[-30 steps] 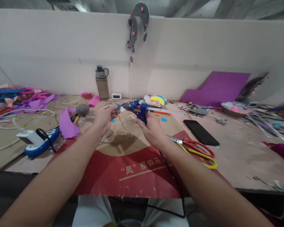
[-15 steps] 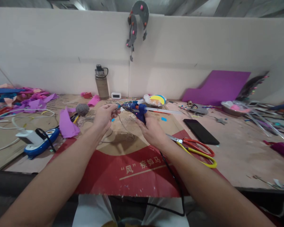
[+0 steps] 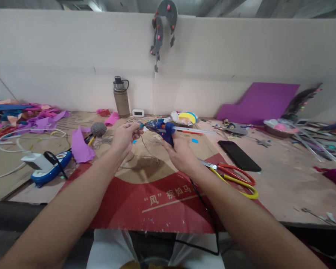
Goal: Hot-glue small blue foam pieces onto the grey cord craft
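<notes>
My right hand (image 3: 179, 151) is wrapped round the handle of a blue glue gun (image 3: 165, 129), with a clear glue stick (image 3: 194, 130) sticking out of its back. The gun's tip points left, close to the fingertips of my left hand (image 3: 126, 138). Those fingers pinch a small blue piece (image 3: 141, 126). A thin grey string (image 3: 147, 147) hangs from near the pinch down to the cardboard. Whether the tip touches the blue piece cannot be made out.
Red and yellow scissors (image 3: 235, 177) and a black phone (image 3: 239, 155) lie right. A power strip (image 3: 52, 170), purple felt (image 3: 81, 145) and grey yarn (image 3: 98, 129) are left. A bottle (image 3: 121, 99) stands behind; red-brown cardboard (image 3: 123, 209) lies in front.
The view has shifted very slightly, moving the surroundings a little right in the picture. Both hands keep nearly the same position and hold.
</notes>
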Available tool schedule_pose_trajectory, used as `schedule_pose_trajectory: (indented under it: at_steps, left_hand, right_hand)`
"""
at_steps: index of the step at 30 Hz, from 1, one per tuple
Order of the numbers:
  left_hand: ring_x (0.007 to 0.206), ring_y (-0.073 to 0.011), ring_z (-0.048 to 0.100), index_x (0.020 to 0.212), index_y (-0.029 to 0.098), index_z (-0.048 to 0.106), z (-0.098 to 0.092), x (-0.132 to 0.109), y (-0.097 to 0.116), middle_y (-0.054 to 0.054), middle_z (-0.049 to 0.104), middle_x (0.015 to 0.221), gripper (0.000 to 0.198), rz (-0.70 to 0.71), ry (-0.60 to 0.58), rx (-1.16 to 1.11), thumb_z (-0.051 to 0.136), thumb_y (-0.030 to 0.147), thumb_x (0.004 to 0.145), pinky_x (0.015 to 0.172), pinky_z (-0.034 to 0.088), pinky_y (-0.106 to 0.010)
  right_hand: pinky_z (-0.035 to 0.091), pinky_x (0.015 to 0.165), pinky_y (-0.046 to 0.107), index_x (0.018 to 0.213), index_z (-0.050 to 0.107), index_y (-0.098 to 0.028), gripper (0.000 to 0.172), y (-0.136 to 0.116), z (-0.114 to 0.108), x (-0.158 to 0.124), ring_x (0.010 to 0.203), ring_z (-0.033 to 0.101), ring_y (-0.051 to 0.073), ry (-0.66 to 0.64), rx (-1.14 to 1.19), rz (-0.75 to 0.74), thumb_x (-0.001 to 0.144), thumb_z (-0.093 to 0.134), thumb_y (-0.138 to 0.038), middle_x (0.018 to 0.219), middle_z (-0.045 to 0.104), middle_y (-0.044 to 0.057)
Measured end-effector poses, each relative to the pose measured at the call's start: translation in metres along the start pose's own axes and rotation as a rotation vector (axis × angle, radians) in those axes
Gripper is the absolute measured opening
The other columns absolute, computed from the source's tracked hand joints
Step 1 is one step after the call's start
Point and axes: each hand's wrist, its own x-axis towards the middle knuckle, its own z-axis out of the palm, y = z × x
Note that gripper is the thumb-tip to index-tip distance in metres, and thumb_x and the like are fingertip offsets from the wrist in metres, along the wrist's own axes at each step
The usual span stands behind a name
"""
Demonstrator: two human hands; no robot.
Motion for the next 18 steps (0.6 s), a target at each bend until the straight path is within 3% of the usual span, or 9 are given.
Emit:
schedule_pose_trajectory:
  at_steps: [13, 18]
  left_hand:
    - [0.051, -0.0072, 0.055, 0.067, 0.011, 0.062, 0.002, -0.0029, 0.003, -0.001, 0.059, 0.059, 0.012, -0.02, -0.005, 0.024, 0.07, 0.02, 0.064, 0.044, 0.035, -0.018]
    - [0.051, -0.0073, 0.055, 0.066, 0.012, 0.06, 0.0008, -0.002, 0.0023, -0.001, 0.059, 0.059, 0.011, -0.004, 0.01, 0.025, 0.069, 0.018, 0.065, 0.043, 0.034, -0.017]
  right_hand:
    - [0.043, 0.081, 0.041, 0.126, 0.05, -0.011, 0.043, -0.0013, -0.002, 0.0006, 0.093, 0.059, 0.029, -0.013, -0.021, 0.01, 0.089, 0.043, -0.032, 0.105, 0.065, 0.018]
    - [0.046, 0.077, 0.04, 0.12, 0.052, -0.016, 0.036, 0.0019, -0.0011, 0.0002, 0.086, 0.06, 0.026, 0.032, 0.014, 0.004, 0.088, 0.046, -0.031, 0.096, 0.066, 0.013]
